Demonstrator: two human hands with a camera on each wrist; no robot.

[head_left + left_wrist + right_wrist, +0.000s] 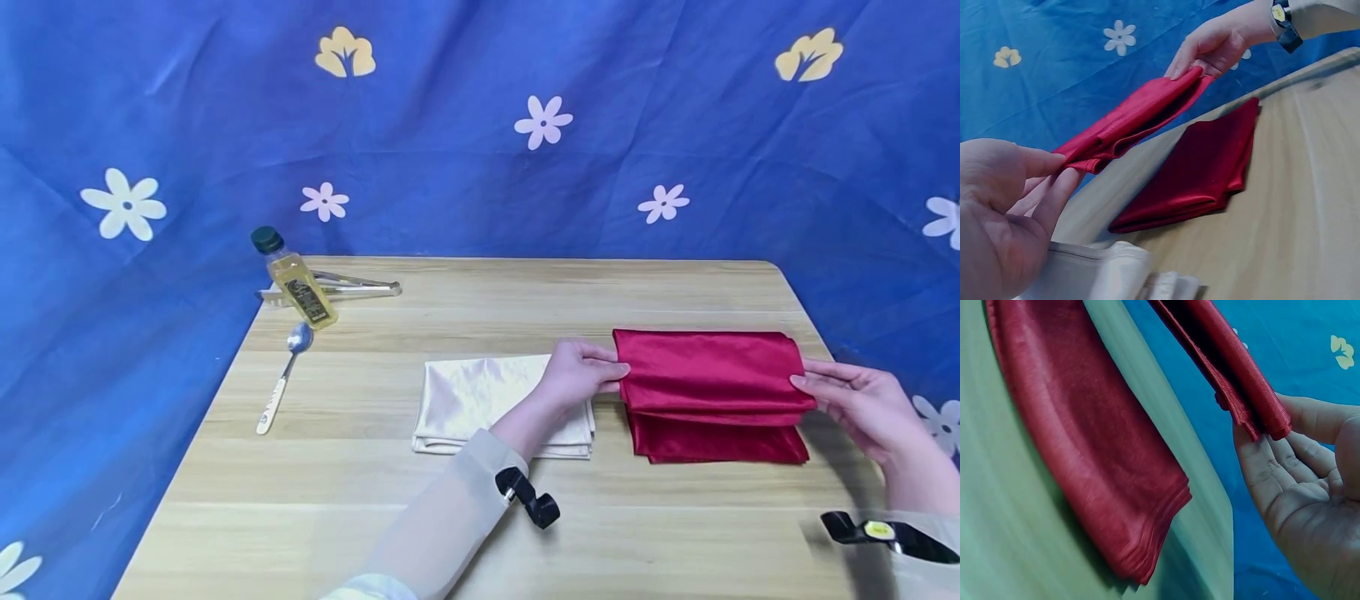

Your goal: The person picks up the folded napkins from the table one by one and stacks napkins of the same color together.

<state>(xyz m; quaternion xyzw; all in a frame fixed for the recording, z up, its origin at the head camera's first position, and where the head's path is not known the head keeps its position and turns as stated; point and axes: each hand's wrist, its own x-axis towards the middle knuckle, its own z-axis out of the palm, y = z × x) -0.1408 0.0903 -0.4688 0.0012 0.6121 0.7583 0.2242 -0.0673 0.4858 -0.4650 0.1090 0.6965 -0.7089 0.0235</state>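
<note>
Both hands hold a folded red satin cloth (pixel 708 375) up off the table, stretched between them. My left hand (pixel 577 375) pinches its left end between thumb and fingers. At the opposite end my right hand (pixel 862 400) pinches the cloth the same way. Beneath it, a second folded red cloth (pixel 1194 169) lies on the table, apart from the raised one in both wrist views. A folded white satin cloth (pixel 480 396) lies to the left, partly hidden by my left hand and forearm.
On the table (pixel 225 517), a bottle of yellowish liquid (pixel 303 287) with a dark green cap is at the far left, in front of metal tongs (pixel 360 287). A spoon (pixel 281 383) with a white handle lies nearer. Blue flowered fabric (pixel 450 125) hangs behind.
</note>
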